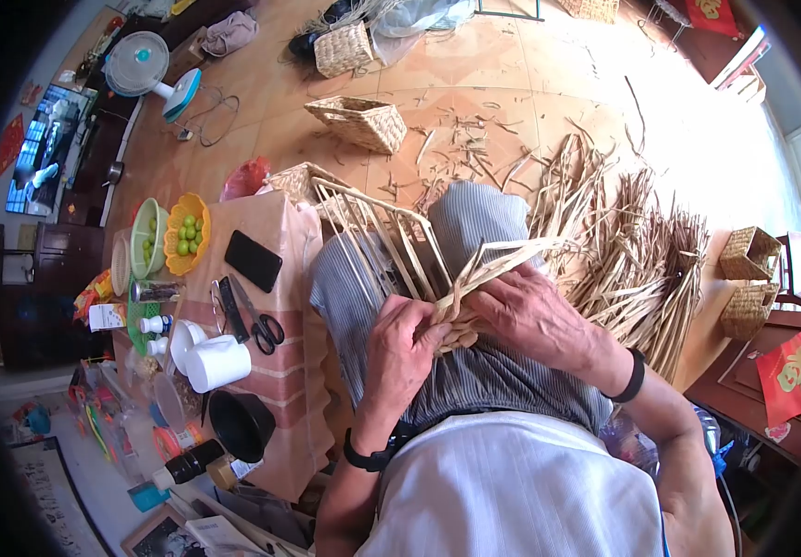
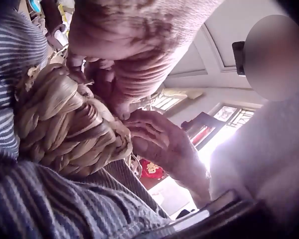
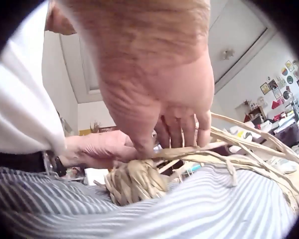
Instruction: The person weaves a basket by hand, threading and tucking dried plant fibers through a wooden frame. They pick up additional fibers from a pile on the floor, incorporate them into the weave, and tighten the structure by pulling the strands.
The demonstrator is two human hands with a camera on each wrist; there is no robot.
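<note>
A partly woven straw basket with a bare frame of thin rods lies across the person's lap. My left hand grips its woven edge, thumb and fingertips on the braid. Long flat straw strands stick out to the right from the weave. My right hand pinches strands at the same edge, fingertips close to the left thumb. Thick braided rows show near the left wrist camera. From the right wrist, the fingers bend down onto strands beside the woven end.
Bundles of dry straw lie on the floor at the right. A finished basket stands ahead among scraps. The cloth-covered table at the left bears scissors, a phone, a paper roll and a yellow fruit bowl.
</note>
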